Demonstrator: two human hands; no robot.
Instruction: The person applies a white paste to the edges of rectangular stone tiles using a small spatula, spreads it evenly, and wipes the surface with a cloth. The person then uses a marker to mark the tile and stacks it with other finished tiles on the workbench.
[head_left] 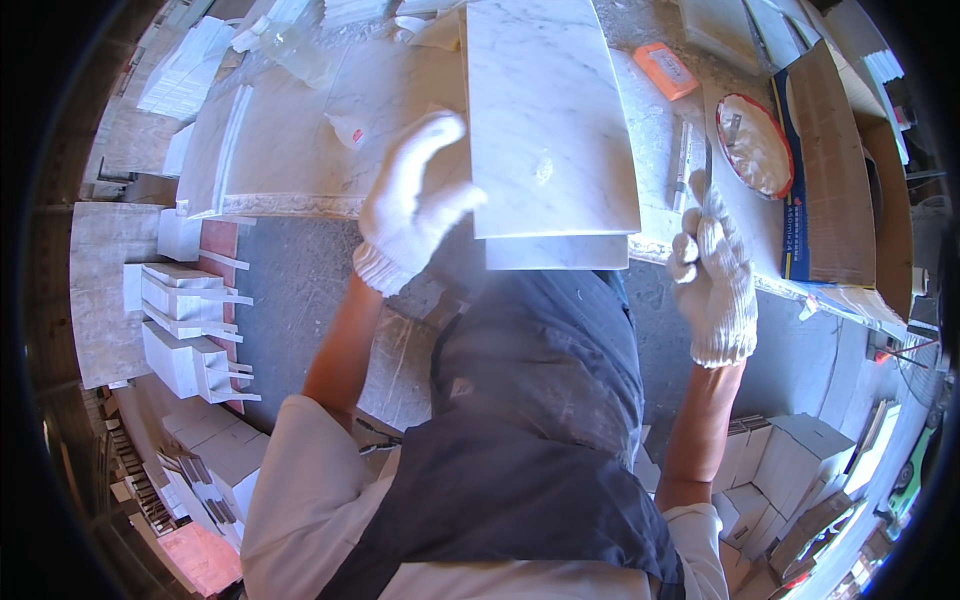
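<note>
A white marble slab (550, 110) with grey veins lies before me, its near end jutting past the bench edge. The end of a second slab (556, 253) shows beneath it. My left hand (415, 205), in a white knit glove, is open beside the slab's left edge, its thumb close to that edge; contact is unclear. On the right, my gloved right hand (715, 275) is closed around a thin flat blade (709, 165) seen nearly edge-on; its handle is hidden. Just beyond that hand sits a red-rimmed bowl (789, 160) of white paste.
A white pen-like tube (683, 165) and an orange block (665, 70) lie right of the slab. An open cardboard box (835, 170) stands at the bench's right. White strapped packs (185, 300) stand at left, and cartons (790, 465) are on the floor at lower right.
</note>
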